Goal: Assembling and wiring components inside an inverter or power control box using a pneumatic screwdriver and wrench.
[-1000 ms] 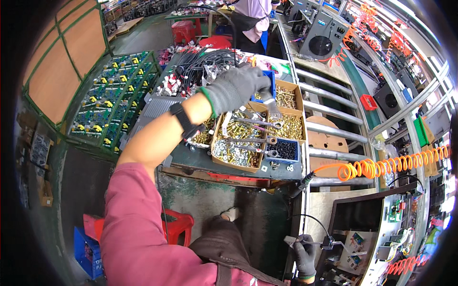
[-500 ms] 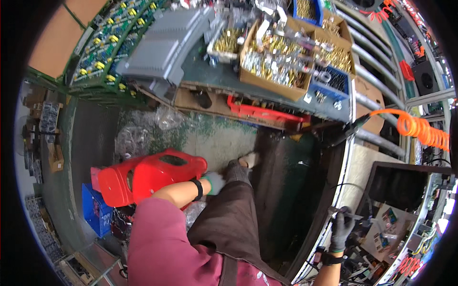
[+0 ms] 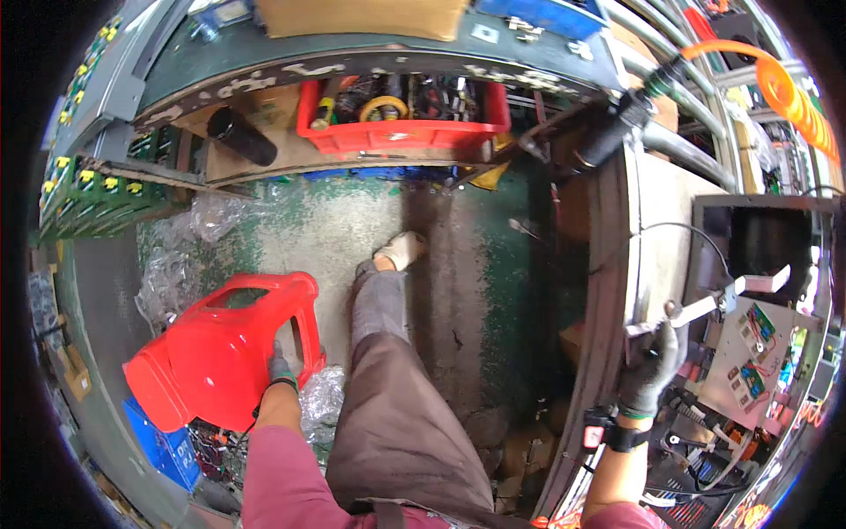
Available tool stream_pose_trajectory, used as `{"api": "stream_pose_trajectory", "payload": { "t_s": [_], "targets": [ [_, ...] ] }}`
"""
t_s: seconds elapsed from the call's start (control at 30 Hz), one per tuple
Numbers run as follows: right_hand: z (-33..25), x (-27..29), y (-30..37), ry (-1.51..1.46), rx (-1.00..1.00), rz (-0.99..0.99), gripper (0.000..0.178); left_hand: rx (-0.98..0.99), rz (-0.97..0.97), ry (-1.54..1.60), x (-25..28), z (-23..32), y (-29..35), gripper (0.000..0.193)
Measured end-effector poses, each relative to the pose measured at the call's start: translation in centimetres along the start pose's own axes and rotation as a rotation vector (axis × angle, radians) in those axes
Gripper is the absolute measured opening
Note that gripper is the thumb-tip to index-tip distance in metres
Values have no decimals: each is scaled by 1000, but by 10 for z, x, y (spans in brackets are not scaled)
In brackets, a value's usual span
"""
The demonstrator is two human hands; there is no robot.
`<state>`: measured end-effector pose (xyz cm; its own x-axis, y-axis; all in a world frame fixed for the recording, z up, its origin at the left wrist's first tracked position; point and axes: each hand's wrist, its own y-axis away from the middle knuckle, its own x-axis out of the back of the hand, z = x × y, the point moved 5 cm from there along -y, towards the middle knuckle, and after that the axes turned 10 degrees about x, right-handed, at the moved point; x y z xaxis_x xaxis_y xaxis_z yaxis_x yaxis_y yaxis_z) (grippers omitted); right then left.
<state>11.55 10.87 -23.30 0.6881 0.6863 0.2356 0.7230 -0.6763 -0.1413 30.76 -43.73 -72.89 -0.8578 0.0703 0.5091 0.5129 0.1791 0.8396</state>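
A red plastic stool (image 3: 233,353) lies tipped on its side on the floor at the left. My left hand (image 3: 280,363), in a grey glove, is closed on the edge of an opening in it, with some fingers hidden. On the right, over the workbench edge, my right hand (image 3: 650,375) wears a dark grey glove. Its fingers close on the near end of a bent, light metal bracket (image 3: 701,310), which slants away to the right.
A dark monitor (image 3: 767,234) and a panel with small circuit boards (image 3: 736,370) are at the right. Below the far bench sits a red bin (image 3: 405,134) of tools and tape. Crumpled clear plastic (image 3: 322,397) and a blue crate (image 3: 163,445) lie by the stool.
The view has tilted down and shifted. My left hand has moved onto the stool's opening, and the stool sits differently. The bracket now shows plainly at my right hand.
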Motion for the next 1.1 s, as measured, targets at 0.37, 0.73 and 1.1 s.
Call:
{"api": "stream_pose_trajectory", "payload": {
  "t_s": [0.37,0.73,1.1],
  "targets": [
    [-7,-6,-16,110,71,-193,20,-562,253,-452,176,201,104,33],
    [-4,-3,-13,-8,-178,-223,20,-639,-22,-429,435,298,130,39],
    [-9,0,-18,-65,-97,-210,21,-1126,180,-377,531,342,218,35]
  ]
}}
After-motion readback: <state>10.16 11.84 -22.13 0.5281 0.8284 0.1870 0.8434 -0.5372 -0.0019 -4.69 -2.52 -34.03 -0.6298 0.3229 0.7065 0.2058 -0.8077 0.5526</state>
